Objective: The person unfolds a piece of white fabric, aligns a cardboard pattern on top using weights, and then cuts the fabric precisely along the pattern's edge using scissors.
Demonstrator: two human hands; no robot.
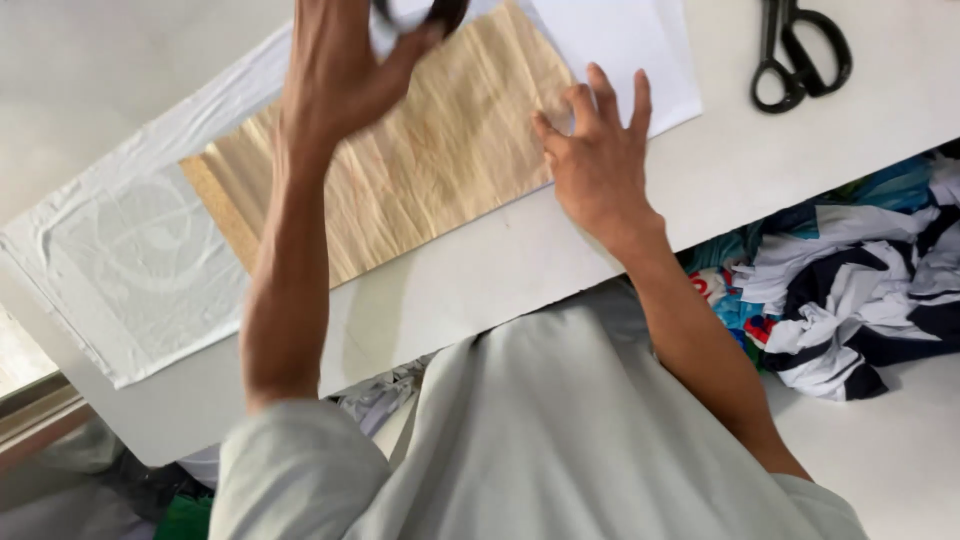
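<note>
Fingers [600,95] of your right hand [597,165] are spread wide and pressed flat, gripping nothing; their tips rest on the right end of the tan, creased rectangular sheet [420,165], where it overlaps the white paper sheet [620,50]. Fingers of your left hand [335,70] are curled closed around a dark, rounded object [440,12] at the top edge of the view; most of it is cut off, so you cannot tell what it is. That hand is raised above the far end of the tan sheet.

Your white counter [480,290] carries everything. On it, largest first, lies the white, wrinkled cloth [130,270], spread flat and running off to the left with a faint circular mark in it. The tan sheet lies slantwise on top of that cloth, its left end on the fabric and its right end under your right fingertips. The white paper sheet sits at the far right of the tan sheet, partly under it. Black-handled scissors [800,55] lie closed on the counter at the upper right, well apart from both hands.

Below the counter's near edge, to your right, a heap of crumpled white, navy and teal fabric scraps [860,290] is piled up.
</note>
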